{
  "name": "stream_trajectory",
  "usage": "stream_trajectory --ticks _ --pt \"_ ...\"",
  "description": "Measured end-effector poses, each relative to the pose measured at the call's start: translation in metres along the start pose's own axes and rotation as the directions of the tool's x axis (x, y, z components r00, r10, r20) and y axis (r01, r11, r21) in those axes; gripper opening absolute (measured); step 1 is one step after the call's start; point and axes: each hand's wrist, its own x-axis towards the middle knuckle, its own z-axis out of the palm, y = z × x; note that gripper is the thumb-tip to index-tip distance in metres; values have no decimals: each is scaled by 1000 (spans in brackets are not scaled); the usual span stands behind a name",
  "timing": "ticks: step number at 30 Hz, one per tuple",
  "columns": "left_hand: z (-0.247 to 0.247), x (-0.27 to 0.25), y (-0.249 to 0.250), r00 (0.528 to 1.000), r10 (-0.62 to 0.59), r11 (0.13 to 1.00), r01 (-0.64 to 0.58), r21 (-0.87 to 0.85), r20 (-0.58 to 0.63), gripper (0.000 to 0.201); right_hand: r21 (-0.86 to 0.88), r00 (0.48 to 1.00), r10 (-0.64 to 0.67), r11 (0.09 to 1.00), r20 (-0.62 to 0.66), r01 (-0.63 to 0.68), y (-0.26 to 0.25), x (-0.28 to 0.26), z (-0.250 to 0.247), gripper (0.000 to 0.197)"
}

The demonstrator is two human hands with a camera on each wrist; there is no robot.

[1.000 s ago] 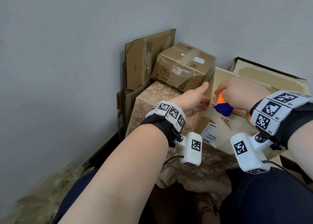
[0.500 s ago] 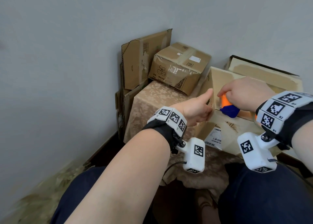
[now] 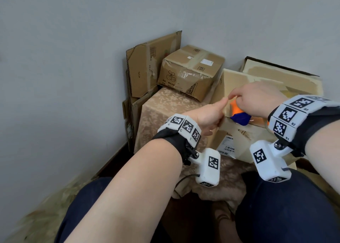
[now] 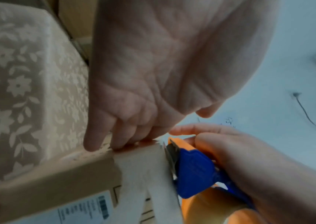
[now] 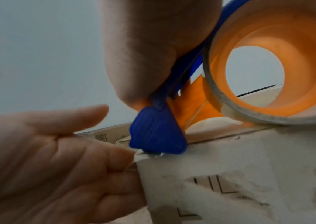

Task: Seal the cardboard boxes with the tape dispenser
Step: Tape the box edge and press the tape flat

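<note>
Right hand [image 3: 257, 99] gripping tape dispenser [image 3: 240, 116] now nearer box [image 3: 237, 137] corner, left hand [image 3: 207, 115] fingers pinching tape end

Black wristbands [image 3: 171, 137], white tag-marked camera modules [image 3: 208, 166], navy trousers [image 3: 287, 211].

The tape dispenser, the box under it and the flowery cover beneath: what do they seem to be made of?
Tape dispenser: moulded plastic by the look, smooth matte blue and orange, with a toothed, shiny, probably metal blade.
Box: brown cardboard, dull, its printed surface torn pale and fuzzy in places.
Cover: apparently woven cloth, beige with a floral pattern, draping softly over the edge.
</note>
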Motion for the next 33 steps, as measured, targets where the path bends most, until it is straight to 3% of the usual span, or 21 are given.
stream_trajectory --ticks 4,6,8,12,14,16,19,24,25,30,33 --pt "1 -7 5 996 -3 994 12 108 -86 41 59 994 -110 992 -19 111 4 -6 -5 42" --pt "2 -7 10 988 80 955 -39 293 -130 69 124 992 -116 985 -55 122 6 -10 -8 41" --pt "5 -4 15 985 148 858 -84 507 -86 91 191 991 -88 976 -100 106 10 -13 -11 40" --pt "14 4 19 938 318 606 -87 791 -140 76 195 990 8 981 -142 20 25 -23 -14 35" --pt "18 8 18 895 413 521 -80 850 -170 66 224 984 77 974 -163 -39 39 -32 -16 32" --pt "18 12 18 865 459 502 -65 862 -202 51 282 973 143 955 -181 -88 50 -38 -18 29" --pt "19 12 24 865 451 471 -21 882 -220 44 404 968 184 909 -168 -103 63 -42 -16 35" --pt "7 8 41 853 429 358 142 923 -298 44 623 973 195 779 -122 -77 76 -30 -1 62" --pt "6 8 42 852 421 366 154 918 -310 44 659 979 187 747 -85 -86 79 -28 1 64" --pt "3 12 34 844 416 560 58 827 -340 39 805 988 156 586 6 -97 88 -23 10 53" --pt "6 17 37 835 413 581 65 811 -363 31 855 986 161 504 42 -118 94 -19 15 51"
